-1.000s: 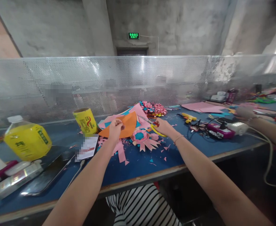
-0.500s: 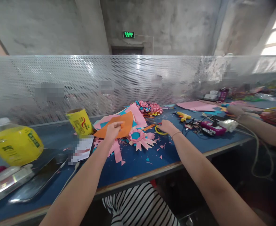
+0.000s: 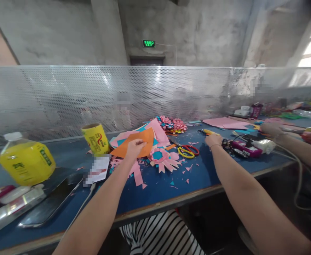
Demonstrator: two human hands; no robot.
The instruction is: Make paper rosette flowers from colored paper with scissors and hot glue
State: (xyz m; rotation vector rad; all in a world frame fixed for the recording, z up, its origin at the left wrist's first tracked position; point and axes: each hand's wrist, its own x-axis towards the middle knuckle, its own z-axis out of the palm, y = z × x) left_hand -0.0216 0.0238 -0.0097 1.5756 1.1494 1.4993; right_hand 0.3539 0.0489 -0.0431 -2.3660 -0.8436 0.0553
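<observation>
My left hand (image 3: 135, 147) pinches the near edge of an orange paper sheet (image 3: 142, 140) that lies on pink and blue sheets. My right hand (image 3: 213, 139) is stretched to the right and rests at a yellow glue gun (image 3: 207, 132). Its fingers are hidden behind the back of the hand. Scissors (image 3: 188, 150) with yellow and red handles lie loose on the blue table (image 3: 157, 187), between my hands. A pink paper flower with a blue centre (image 3: 159, 156) sits just in front of the orange sheet.
A yellow roll (image 3: 95, 138), a yellow bottle (image 3: 25, 159) and a phone (image 3: 51, 200) stand at the left. Finished paper flowers (image 3: 172, 124) lie by the perforated metal screen (image 3: 118, 95). A purple power strip (image 3: 244, 147) and another person's hand (image 3: 272, 129) are at the right. Paper scraps litter the table.
My right hand has let go of the scissors, which now lie on the table, and moved right to the glue gun. My left hand still holds the orange sheet.
</observation>
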